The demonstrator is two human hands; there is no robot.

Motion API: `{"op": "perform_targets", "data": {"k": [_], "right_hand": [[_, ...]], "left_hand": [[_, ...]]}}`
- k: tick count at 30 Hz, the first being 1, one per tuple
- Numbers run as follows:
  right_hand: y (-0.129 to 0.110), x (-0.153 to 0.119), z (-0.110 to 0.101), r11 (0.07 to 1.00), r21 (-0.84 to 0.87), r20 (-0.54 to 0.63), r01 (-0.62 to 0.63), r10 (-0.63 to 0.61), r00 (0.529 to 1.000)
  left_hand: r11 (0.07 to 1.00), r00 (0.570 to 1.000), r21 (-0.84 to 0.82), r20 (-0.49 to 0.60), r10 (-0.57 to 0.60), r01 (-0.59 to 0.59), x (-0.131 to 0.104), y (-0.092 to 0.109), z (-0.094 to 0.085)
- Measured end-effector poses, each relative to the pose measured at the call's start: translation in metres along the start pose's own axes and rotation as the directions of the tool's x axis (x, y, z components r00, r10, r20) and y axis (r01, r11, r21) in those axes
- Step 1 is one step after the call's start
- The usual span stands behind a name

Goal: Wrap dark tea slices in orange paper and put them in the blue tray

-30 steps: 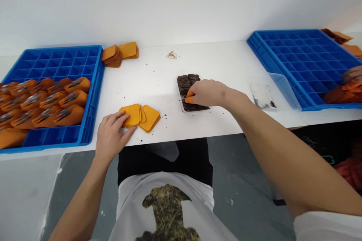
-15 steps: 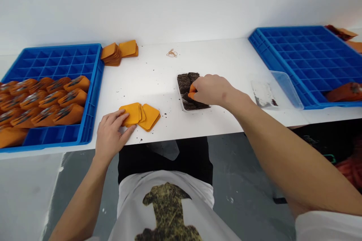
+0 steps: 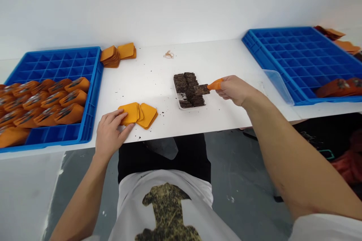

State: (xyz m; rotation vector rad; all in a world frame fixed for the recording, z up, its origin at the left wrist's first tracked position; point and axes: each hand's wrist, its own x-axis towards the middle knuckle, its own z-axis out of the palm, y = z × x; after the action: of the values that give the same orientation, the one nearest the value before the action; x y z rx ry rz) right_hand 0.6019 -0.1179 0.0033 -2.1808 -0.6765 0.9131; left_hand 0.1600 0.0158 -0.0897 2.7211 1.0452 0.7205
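Note:
At the table's front edge, my left hand (image 3: 109, 133) lies with its fingers apart, fingertips on the left edge of the yellow-orange squares (image 3: 130, 113). The squares have rounded corners and lie in two overlapping stacks. My right hand (image 3: 233, 88) has orange finger cots (image 3: 215, 84) on its fingertips and pinches a thin dark brown sheet (image 3: 201, 90). That sheet is just above the right side of a white plastic container (image 3: 181, 99). Inside the container stand rows of similar dark sheets (image 3: 189, 83), packed on edge, with a gap at the left.
A blue compartment tray (image 3: 98, 83) on the left holds rows of orange pouches (image 3: 70, 113). Another blue tray (image 3: 263, 56) stands at right, beside a clear plastic lid (image 3: 279, 86). More orange squares (image 3: 126, 51) and rubber bands (image 3: 169, 55) lie toward the wall. Dark crumbs dot the table.
My right hand has moved right and out of the container, now with a dark sheet in its fingers. My left hand stays on the squares. The view has shifted slightly.

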Motion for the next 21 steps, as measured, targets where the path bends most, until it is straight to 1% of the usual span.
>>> {"op": "perform_targets", "data": {"k": [3, 6, 10, 13, 15, 18, 20, 21], "right_hand": [[0.014, 0.003, 0.002, 0.993, 0.114, 0.067, -0.033, 0.025, 0.997], [0.02, 0.004, 0.007, 0.979, 0.202, 0.105, -0.042, 0.021, 0.994], [0.026, 0.004, 0.007, 0.953, 0.3, 0.124, -0.028, -0.01, 0.992], [0.034, -0.002, 0.003, 0.927, 0.375, 0.118, 0.014, -0.062, 0.991], [0.041, -0.011, 0.002, 0.908, 0.416, 0.106, 0.049, -0.101, 0.989], [0.051, -0.028, 0.002, 0.881, 0.462, 0.08, 0.097, -0.15, 0.985], [0.056, -0.041, 0.005, 0.86, 0.493, 0.056, 0.132, -0.183, 0.982], [0.057, -0.047, 0.006, 0.849, 0.507, 0.046, 0.149, -0.2, 0.979]], "left_hand": [[1.0, 1.0, -0.004, -0.003, -0.008, 0.008, 0.001, 0.001, -0.001], [0.999, 1.0, -0.024, 0.006, -0.023, 0.023, 0.001, 0.001, -0.001], [0.996, 0.998, -0.066, 0.009, -0.057, 0.057, 0.003, -0.003, -0.002], [0.995, 0.996, -0.074, 0.063, -0.064, 0.069, 0.008, -0.008, -0.009], [0.998, 0.992, -0.039, 0.121, -0.036, 0.041, 0.015, -0.008, -0.015], [0.995, 0.98, 0.087, 0.196, 0.027, -0.045, 0.028, -0.005, -0.024], [0.983, 0.974, 0.168, 0.226, 0.031, -0.071, 0.037, -0.003, -0.028], [0.98, 0.974, 0.19, 0.227, 0.016, -0.06, 0.041, -0.001, -0.031]]}}
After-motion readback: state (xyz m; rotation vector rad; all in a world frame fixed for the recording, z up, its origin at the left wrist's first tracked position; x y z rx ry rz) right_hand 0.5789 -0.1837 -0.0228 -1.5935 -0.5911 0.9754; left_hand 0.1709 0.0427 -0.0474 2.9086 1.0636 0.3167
